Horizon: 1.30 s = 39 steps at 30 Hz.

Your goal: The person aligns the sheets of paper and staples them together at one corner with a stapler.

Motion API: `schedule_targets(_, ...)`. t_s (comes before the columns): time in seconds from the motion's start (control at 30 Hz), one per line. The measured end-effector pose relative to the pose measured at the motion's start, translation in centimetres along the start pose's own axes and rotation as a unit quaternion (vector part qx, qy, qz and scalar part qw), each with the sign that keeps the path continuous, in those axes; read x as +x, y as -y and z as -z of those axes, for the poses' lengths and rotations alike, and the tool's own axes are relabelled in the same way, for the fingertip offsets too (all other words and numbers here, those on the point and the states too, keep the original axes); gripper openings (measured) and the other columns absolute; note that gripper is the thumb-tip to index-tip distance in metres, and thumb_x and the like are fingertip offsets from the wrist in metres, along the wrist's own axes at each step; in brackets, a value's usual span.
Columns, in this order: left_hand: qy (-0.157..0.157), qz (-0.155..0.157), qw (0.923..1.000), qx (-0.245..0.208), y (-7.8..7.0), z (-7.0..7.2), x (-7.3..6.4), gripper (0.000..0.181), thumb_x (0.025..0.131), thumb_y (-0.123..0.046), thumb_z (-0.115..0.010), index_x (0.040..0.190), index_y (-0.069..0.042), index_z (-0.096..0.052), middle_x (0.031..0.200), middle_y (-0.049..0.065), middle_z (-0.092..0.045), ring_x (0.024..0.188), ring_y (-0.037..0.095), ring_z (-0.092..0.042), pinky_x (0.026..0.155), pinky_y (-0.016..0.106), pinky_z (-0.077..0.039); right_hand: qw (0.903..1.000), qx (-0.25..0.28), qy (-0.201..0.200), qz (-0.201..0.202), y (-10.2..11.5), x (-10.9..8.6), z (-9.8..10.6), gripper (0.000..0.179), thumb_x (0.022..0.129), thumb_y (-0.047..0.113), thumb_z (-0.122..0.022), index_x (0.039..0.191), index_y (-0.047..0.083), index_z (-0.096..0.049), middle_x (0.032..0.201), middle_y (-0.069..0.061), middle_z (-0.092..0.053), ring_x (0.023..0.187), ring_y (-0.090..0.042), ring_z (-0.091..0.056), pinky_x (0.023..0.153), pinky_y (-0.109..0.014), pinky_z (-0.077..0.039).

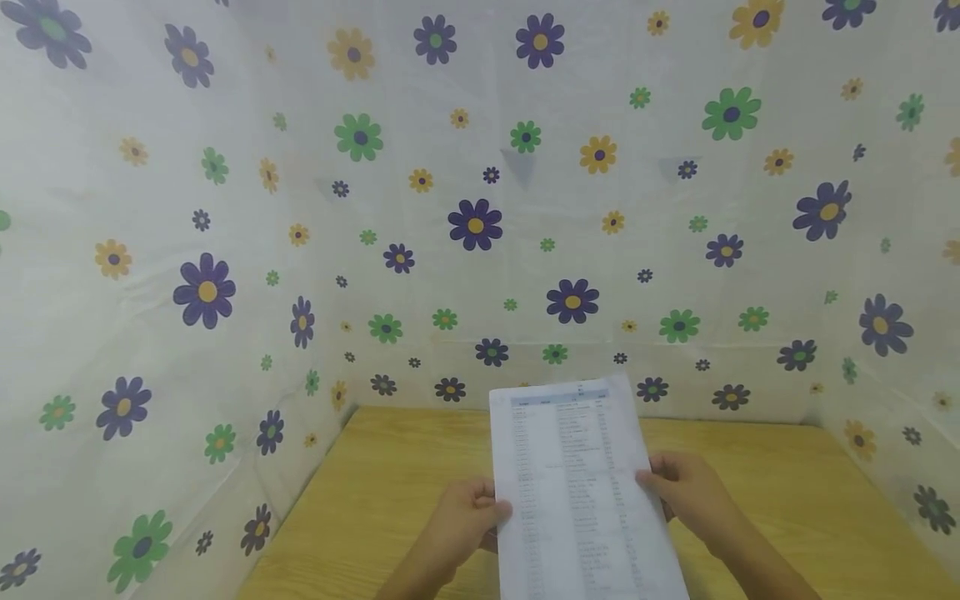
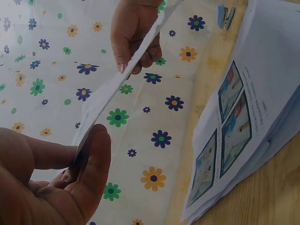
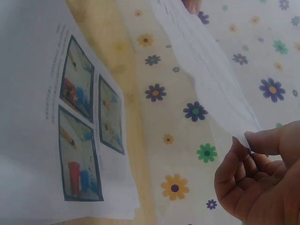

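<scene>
A printed paper (image 1: 570, 500) with a table of text lines is held up between both hands in the head view; whether it is one sheet or several I cannot tell. My left hand (image 1: 463, 521) pinches its left edge, thumb on the printed face. On the opposite edge, my right hand (image 1: 693, 498) pinches it between thumb and fingers. In the left wrist view the paper (image 2: 110, 91) appears nearly edge-on. Below it are other papers with printed photos (image 2: 234, 117), also visible in the right wrist view as a page with framed pictures (image 3: 33, 140).
A small blue stapler (image 2: 226, 17) lies on the wooden table (image 1: 390, 467), beyond the photo papers in the left wrist view. White sheeting with purple, green and orange flowers (image 1: 420, 308) surrounds the table at the back and sides.
</scene>
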State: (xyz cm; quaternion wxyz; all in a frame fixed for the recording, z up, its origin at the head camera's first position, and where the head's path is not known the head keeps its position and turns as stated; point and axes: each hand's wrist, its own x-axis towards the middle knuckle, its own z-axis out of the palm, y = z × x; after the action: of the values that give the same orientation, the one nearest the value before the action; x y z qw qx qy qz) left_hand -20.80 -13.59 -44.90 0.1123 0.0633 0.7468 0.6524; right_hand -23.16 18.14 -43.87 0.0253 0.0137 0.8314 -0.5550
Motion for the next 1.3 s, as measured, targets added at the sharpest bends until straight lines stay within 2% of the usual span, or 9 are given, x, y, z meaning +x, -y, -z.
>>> schedule_targets(0.17,0.014,0.005,0.9998,0.011,1.3,-0.8,0.1,0.024,0.096,-0.006,-0.062,0.116,0.008,-0.064,0.093,0.015,-0.076,0.075,0.029,-0.074,0.067,0.04,-0.061,0.999,-0.023,-0.002,-0.038,-1.2,-0.3,0.1,0.026,0.098,0.015,-0.064,0.115,-0.006,-0.066,0.09,-0.008,-0.073,0.073,-0.023,-0.069,0.065,-0.036,-0.057)
schedule_targets(0.4,0.017,0.047,0.998,0.04,2.4,-1.2,0.5,0.022,0.096,-0.01,-0.065,0.114,0.003,-0.067,0.088,0.011,-0.077,0.076,0.027,-0.075,0.074,0.04,-0.061,0.9988,-0.023,-0.004,-0.044,-2.9,-0.8,0.1,0.028,0.096,0.013,-0.065,0.115,-0.008,-0.065,0.087,-0.008,-0.073,0.072,-0.023,-0.069,0.065,-0.037,-0.058)
schedule_targets(0.6,0.024,0.065,0.9969,0.036,3.4,-1.7,0.9,0.019,0.095,-0.009,-0.065,0.111,0.003,-0.068,0.088,0.011,-0.077,0.08,0.028,-0.076,0.075,0.041,-0.061,0.9982,-0.037,-0.011,-0.046,-4.3,-1.0,-0.1,0.027,0.095,0.011,-0.065,0.113,-0.009,-0.065,0.085,-0.008,-0.071,0.07,-0.023,-0.067,0.063,-0.037,-0.056)
schedule_targets(0.8,0.004,0.093,0.9905,0.101,4.6,-2.3,1.2,0.011,0.093,-0.01,-0.068,0.1,-0.001,-0.069,0.089,0.006,-0.072,0.081,0.022,-0.07,0.073,0.037,-0.057,0.9932,-0.063,0.018,-0.096,-6.0,-0.5,-0.4,0.034,0.096,0.015,-0.066,0.118,-0.011,-0.063,0.089,-0.008,-0.07,0.077,-0.019,-0.067,0.067,-0.036,-0.058)
schedule_targets(0.97,0.005,0.097,0.9915,0.087,6.0,-2.7,1.1,0.007,0.092,-0.005,-0.067,0.091,0.0,-0.063,0.09,0.009,-0.067,0.08,0.021,-0.068,0.069,0.035,-0.059,0.9882,-0.078,0.034,-0.127,-7.3,-0.4,-0.8,0.031,0.095,0.016,-0.068,0.114,-0.009,-0.065,0.09,-0.008,-0.07,0.08,-0.02,-0.065,0.069,-0.035,-0.056)
schedule_targets(1.07,0.0,0.1,0.9918,0.08,6.5,-3.0,1.1,0.008,0.092,-0.003,-0.065,0.089,0.001,-0.059,0.089,0.01,-0.066,0.079,0.021,-0.069,0.067,0.035,-0.059,0.9856,-0.086,0.036,-0.141,-7.8,-0.3,-1.1,0.038,0.093,0.019,-0.071,0.117,-0.01,-0.064,0.098,-0.013,-0.07,0.088,-0.024,-0.067,0.075,-0.04,-0.058)
schedule_targets(1.2,-0.006,0.097,0.988,0.12,6.9,-3.2,1.2,0.01,0.091,-0.002,-0.067,0.085,0.001,-0.06,0.085,0.009,-0.066,0.078,0.021,-0.068,0.068,0.037,-0.057,0.9817,-0.117,0.033,-0.147,-8.3,-0.2,-1.6,0.044,0.091,0.022,-0.074,0.117,-0.012,-0.063,0.105,-0.02,-0.07,0.098,-0.034,-0.068,0.085,-0.05,-0.057)
schedule_targets(1.3,-0.01,0.093,0.9833,0.156,7.2,-3.3,1.4,0.011,0.09,-0.005,-0.07,0.082,-0.001,-0.063,0.081,0.006,-0.066,0.076,0.019,-0.065,0.068,0.035,-0.054,0.9791,-0.144,0.022,-0.142,-8.7,-0.1,-1.8,0.041,0.09,0.021,-0.074,0.113,-0.011,-0.064,0.104,-0.02,-0.069,0.099,-0.037,-0.067,0.086,-0.053,-0.055)
